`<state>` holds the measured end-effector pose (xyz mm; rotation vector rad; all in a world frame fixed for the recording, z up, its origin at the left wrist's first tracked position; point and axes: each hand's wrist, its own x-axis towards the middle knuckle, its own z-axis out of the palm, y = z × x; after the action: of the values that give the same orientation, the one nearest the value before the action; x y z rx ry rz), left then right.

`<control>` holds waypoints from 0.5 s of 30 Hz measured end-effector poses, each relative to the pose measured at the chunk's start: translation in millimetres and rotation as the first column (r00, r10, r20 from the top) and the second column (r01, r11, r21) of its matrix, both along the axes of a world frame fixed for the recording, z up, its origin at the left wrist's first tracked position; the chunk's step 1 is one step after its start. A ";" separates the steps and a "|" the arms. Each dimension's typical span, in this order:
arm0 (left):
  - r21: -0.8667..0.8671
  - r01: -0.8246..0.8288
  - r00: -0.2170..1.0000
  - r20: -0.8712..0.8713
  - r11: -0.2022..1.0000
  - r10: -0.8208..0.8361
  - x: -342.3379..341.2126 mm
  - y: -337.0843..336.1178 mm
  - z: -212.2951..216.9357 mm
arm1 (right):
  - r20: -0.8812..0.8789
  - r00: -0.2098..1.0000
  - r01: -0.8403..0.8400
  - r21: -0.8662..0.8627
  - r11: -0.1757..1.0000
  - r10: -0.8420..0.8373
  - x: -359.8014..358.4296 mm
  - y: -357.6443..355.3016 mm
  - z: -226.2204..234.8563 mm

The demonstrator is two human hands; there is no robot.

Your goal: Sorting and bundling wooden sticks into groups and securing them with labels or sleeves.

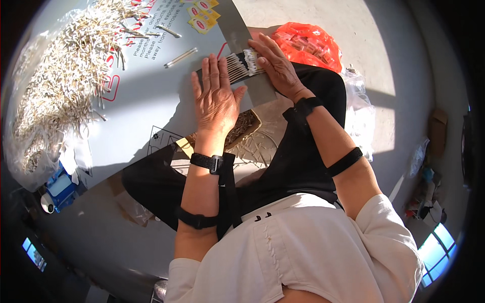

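Note:
A row of cotton swabs [237, 68] with thin wooden sticks lies side by side near the right edge of a grey board [151, 103]. Flat against the left ends of the sticks rests my left hand [218, 96], its fingers stretched out and pointing away from me. My right hand [279, 69] is beside the white tips at the other end, fingers extended and slightly bent. Neither hand grips anything that I can see. A couple of loose swabs [181, 58] lie on the board left of my left hand.
A large heap of swabs [60, 76] spills from a clear bag at the left. Small yellow packets [203, 16] lie at the board's far side. A red bag [309, 46] of packets sits beyond my right hand. Below my hands, a cardboard box [248, 127] holds more swabs.

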<state>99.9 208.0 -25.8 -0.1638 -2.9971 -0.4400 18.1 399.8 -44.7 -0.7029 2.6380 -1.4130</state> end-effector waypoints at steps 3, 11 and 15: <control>0.026 0.005 1.000 0.003 1.000 -0.005 -2.1 8.4 1.2 | 0.021 1.000 -0.002 -0.028 1.000 0.002 0.5 -0.7 -0.3; 0.065 0.069 0.997 0.022 0.995 -0.071 -6.8 14.2 1.5 | 0.049 0.999 -0.005 -0.058 0.998 0.008 0.0 0.6 -1.3; 0.074 0.117 0.992 0.033 0.990 -0.119 -7.4 12.4 4.3 | 0.060 0.998 -0.008 -0.076 0.997 0.012 -0.5 1.2 -2.5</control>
<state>92.5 220.4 -21.5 -0.3315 -3.0133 -0.5677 17.6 401.0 -47.2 -0.6690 2.5443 -1.5139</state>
